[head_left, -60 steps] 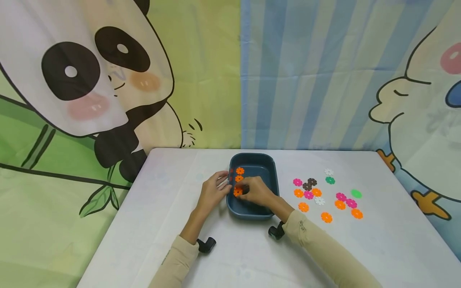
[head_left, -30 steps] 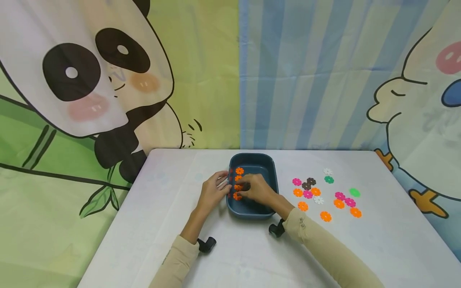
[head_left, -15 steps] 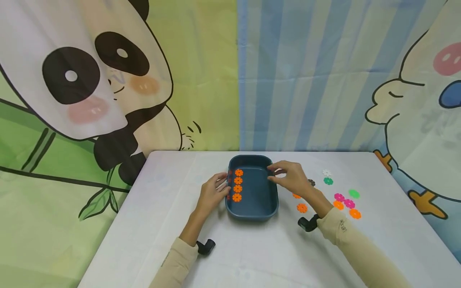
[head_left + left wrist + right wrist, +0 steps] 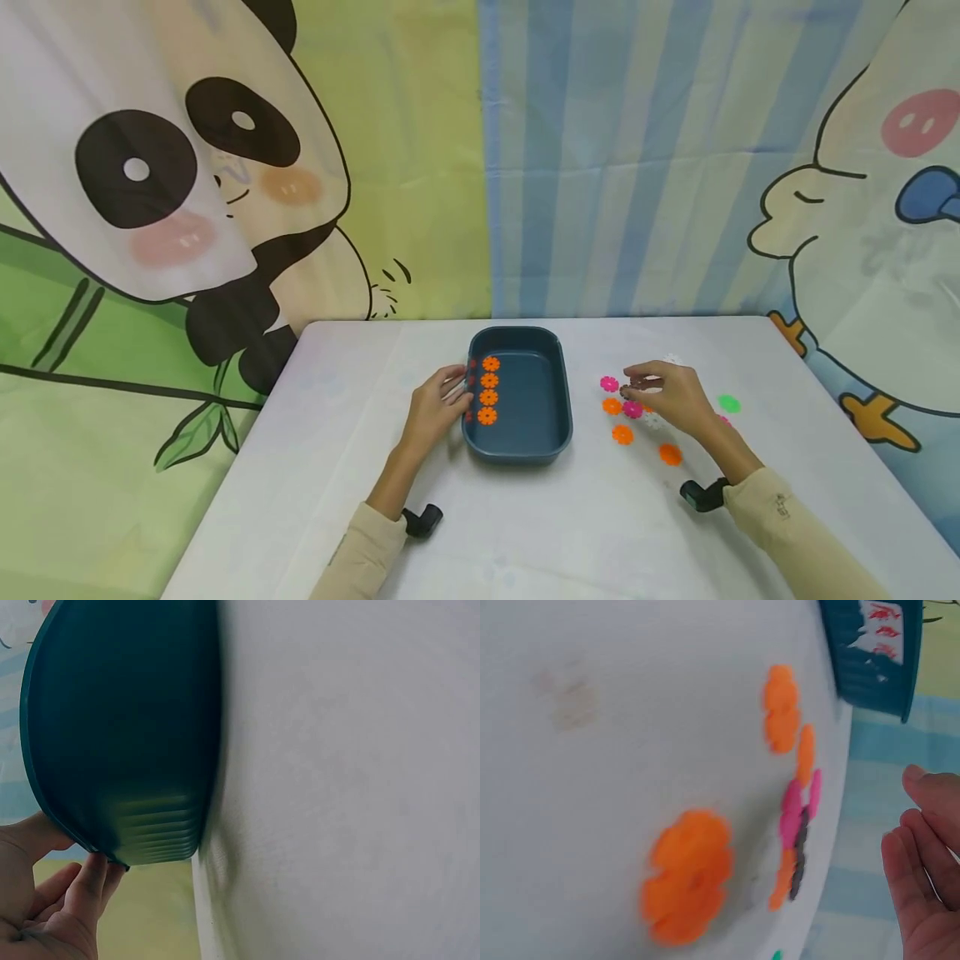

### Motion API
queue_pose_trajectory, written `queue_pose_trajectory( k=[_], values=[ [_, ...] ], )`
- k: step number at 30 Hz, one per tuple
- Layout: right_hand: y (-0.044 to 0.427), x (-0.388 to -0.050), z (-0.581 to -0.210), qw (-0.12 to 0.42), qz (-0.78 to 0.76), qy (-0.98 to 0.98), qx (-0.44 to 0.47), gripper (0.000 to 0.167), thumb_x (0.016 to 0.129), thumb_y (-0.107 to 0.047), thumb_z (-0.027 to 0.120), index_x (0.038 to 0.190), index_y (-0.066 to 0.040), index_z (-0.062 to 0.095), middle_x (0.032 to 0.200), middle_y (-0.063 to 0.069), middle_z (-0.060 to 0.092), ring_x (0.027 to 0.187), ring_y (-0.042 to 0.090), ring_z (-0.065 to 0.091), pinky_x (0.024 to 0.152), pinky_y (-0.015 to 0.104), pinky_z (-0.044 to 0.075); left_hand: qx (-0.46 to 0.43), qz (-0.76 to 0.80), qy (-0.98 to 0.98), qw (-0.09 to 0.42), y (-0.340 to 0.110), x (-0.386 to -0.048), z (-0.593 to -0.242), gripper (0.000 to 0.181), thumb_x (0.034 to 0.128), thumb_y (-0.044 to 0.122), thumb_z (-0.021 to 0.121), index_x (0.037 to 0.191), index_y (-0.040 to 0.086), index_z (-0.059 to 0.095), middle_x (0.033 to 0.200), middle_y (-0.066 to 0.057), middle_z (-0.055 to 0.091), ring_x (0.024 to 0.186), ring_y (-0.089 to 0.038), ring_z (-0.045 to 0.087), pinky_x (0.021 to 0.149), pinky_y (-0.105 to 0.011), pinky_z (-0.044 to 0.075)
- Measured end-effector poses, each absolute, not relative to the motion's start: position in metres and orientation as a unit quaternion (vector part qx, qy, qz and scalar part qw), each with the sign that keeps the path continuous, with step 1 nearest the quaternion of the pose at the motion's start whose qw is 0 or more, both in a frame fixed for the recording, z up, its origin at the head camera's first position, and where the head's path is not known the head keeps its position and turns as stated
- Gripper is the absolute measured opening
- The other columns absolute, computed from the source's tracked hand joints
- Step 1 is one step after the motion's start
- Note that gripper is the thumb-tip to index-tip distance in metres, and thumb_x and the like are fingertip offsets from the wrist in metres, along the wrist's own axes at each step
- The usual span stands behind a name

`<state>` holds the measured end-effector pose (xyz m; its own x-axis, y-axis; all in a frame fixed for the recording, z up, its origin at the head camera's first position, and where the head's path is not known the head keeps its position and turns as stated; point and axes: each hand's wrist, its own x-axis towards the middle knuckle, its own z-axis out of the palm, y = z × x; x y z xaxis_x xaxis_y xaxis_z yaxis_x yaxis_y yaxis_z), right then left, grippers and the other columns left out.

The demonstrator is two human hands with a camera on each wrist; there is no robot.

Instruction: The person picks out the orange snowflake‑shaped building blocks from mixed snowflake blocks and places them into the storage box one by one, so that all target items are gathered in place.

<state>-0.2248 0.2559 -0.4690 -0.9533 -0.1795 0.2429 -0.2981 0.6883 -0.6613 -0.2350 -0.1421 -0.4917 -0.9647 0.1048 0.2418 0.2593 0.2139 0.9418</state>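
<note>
A dark blue tray (image 4: 534, 408) stands on the white table, with a row of orange flower-shaped discs (image 4: 488, 397) lying along the left side of its floor. My left hand (image 4: 433, 412) holds the left rim between thumb and fingers; in the left wrist view the fingertips meet the tray's outer edge. Right of the tray, my right hand (image 4: 671, 396) hovers over loose discs, thumb and fingers apart and nothing visible between them. Closest to its fingertips are a dark brown disc (image 4: 627, 391) and a pink disc (image 4: 633, 409). The hand partly hides other discs.
Loose orange discs (image 4: 622, 434) lie between the tray and the right hand, another orange one (image 4: 671, 454) nearer the front. A bright green disc (image 4: 729, 404) lies farther right, and a white one (image 4: 672, 359) behind the hand. A printed curtain (image 4: 600, 167) hangs behind the table.
My right hand has left the row of orange discs, moved right out of the tray and come over the loose discs. The left hand stays at the rim. The head view has shifted slightly.
</note>
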Motion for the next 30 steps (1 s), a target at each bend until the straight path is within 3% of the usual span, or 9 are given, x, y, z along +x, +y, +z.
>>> queue_pose_trajectory(
  k=[5, 17, 24, 30],
  values=[
    [0.274, -0.221, -0.487, 0.073, 0.356, -0.923, 0.127, 0.037, 0.079, -0.005, 0.081, 0.114, 0.001, 0.07, 0.109, 0.018, 0.069, 0.091, 0.035, 0.069, 0.073, 0.038, 0.062, -0.122, -0.618, -0.774, 0.063, -0.143, -0.235, -0.495, 0.047, 0.0818, -0.011, 0.071, 0.126, -0.006, 0.057, 0.13, -0.021, 0.058, 0.12, -0.031, 0.058, 0.094, -0.035, 0.053],
    [0.291, -0.226, -0.503, 0.049, 0.338, -0.934, 0.104, 0.037, 0.078, -0.006, 0.081, 0.113, 0.0, 0.07, 0.105, 0.015, 0.07, 0.094, 0.032, 0.068, 0.08, 0.04, 0.06, -0.126, -0.625, -0.768, 0.055, -0.142, -0.233, -0.488, 0.048, 0.0832, -0.01, 0.071, 0.129, -0.007, 0.055, 0.133, -0.024, 0.055, 0.123, -0.035, 0.055, 0.097, -0.043, 0.051],
    [0.291, -0.228, -0.501, 0.049, 0.33, -0.938, 0.099, 0.036, 0.079, -0.007, 0.081, 0.112, 0.0, 0.071, 0.105, 0.015, 0.07, 0.095, 0.032, 0.067, 0.082, 0.042, 0.059, -0.124, -0.622, -0.771, 0.058, -0.142, -0.235, -0.491, 0.047, 0.0825, -0.009, 0.072, 0.127, -0.004, 0.057, 0.132, -0.02, 0.057, 0.121, -0.031, 0.057, 0.094, -0.035, 0.053],
    [0.288, -0.228, -0.5, 0.045, 0.329, -0.939, 0.092, 0.036, 0.079, -0.007, 0.08, 0.113, 0.0, 0.07, 0.106, 0.016, 0.07, 0.095, 0.033, 0.066, 0.082, 0.044, 0.059, -0.121, -0.619, -0.774, 0.059, -0.143, -0.235, -0.492, 0.047, 0.0823, -0.01, 0.071, 0.126, -0.006, 0.057, 0.131, -0.021, 0.057, 0.121, -0.031, 0.057, 0.094, -0.035, 0.053]
  ],
)
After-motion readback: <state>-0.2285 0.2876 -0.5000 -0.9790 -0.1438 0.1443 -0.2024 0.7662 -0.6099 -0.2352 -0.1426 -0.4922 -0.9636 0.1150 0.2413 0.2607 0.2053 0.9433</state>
